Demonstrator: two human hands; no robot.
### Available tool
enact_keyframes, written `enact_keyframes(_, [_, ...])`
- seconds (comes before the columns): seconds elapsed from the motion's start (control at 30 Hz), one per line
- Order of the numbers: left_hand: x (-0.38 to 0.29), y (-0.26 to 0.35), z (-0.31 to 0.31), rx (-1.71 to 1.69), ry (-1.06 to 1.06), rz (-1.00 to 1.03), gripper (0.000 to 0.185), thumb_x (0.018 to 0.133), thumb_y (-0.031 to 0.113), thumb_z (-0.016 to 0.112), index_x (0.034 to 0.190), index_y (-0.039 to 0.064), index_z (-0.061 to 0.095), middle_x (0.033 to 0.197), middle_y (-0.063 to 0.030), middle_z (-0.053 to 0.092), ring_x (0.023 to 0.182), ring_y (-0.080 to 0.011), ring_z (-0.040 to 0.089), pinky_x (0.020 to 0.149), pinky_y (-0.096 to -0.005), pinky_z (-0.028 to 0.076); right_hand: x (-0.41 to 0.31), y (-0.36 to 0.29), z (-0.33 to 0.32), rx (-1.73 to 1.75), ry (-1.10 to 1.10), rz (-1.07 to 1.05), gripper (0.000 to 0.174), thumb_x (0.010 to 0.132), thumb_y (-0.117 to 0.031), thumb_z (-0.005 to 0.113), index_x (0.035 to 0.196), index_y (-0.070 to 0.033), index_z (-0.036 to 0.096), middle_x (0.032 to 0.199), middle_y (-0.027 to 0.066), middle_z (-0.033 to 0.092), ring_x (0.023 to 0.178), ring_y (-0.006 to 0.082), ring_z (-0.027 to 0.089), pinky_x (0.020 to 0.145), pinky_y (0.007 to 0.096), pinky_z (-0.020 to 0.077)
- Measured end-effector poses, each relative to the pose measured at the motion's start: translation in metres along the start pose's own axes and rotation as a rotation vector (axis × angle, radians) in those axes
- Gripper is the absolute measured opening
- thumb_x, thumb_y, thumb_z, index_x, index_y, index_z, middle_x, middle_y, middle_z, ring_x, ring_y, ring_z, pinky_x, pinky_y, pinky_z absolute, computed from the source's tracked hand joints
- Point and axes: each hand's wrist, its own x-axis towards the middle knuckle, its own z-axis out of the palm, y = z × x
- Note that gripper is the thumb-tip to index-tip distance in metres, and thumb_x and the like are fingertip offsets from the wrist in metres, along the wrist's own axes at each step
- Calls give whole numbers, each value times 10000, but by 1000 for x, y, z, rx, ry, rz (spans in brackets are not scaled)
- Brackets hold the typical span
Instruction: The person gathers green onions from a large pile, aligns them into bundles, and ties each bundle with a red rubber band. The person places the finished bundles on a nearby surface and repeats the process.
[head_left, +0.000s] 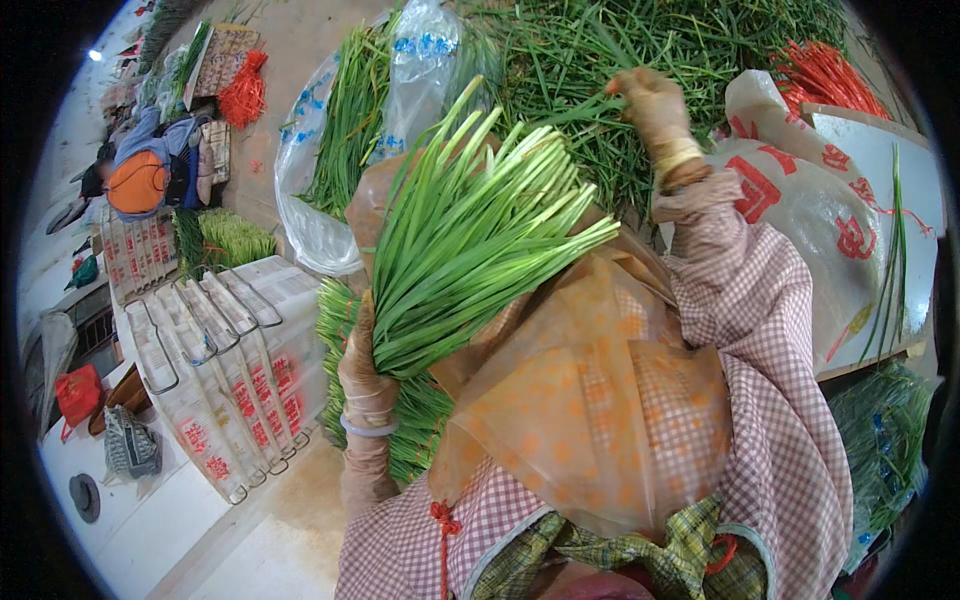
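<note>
My left hand (367, 352), in a thin glove with a pale bangle at the wrist, grips a thick bunch of garlic chives (465, 255) near its leafy end. The pale cut stems fan out up and to the right, above my translucent orange-patterned apron (570, 405). My right hand (656, 101), gloved and blurred, is raised apart from the bunch with its fingers curled. It is over a broad heap of loose green leaves (555, 45). Green blades show at its fingertips, but whether they are held is unclear.
Clear plastic bags (322, 232) with chives lie ahead. White crates (225, 375) with wire handles stand left, beside tied chive bundles (420, 427). Red ties (832, 79) and a printed white sack (802, 202) lie right, by a white board (911, 262). Another person (142, 176) sits far left.
</note>
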Motion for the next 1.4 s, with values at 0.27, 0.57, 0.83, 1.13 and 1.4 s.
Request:
enact_keyframes(0.27, [4, 9, 2, 97, 1, 28, 745, 706, -98, 643, 1397, 78, 427, 1292, -172, 561, 1132, -280, 585, 923, -335, 468, -35, -79, 53, -237, -634, 139, 367, 874, -405, 596, 888, -66, 737, 567, -9, 562, 477, 72, 481, 468, 214, 350])
enact_keyframes(0.57, [-8, -3, 13, -125, 17, -136, 798, 717, -35, 726, 1427, 101, 388, 1338, -161, 531, 1165, -266, 563, 970, -323, 448, -10, -86, -44, 425, -238, 97, 149, 922, -144, 542, 856, -37, 622, 684, 58, 639, 489, 127, 561, 450, 243, 467])
enact_keyframes(0.83, [-15, -19, 28, -292, 36, -331, 887, 689, 15, 789, 1451, 75, 338, 1359, -131, 519, 1152, -215, 561, 964, -314, 453, -67, -34, 13, -635, -348, -507, 376, 818, -410, 645, 1029, -102, 694, 888, 147, 683, 871, 329, 645, 801, 423, 497])
enact_keyframes(1.13, [-26, -36, 48, -986, 208, -662, 872, 709, -94, 719, 1461, 95, 320, 1399, -107, 471, 1174, -240, 531, 993, -357, 443, -74, -59, 8, 366, -657, 259, 191, 900, -180, 578, 870, -5, 649, 590, -3, 561, 439, 42, 470, 387, 185, 366])
enact_keyframes(1.4, [-22, -31, 51, -840, 156, -608, 878, 711, -100, 715, 1466, 94, 311, 1419, -114, 448, 1198, -232, 512, 1013, -351, 425, -51, -92, -21, 5, -208, 80, 274, 953, -236, 536, 1097, -35, 653, 686, 32, 632, 527, 116, 575, 535, 213, 491])
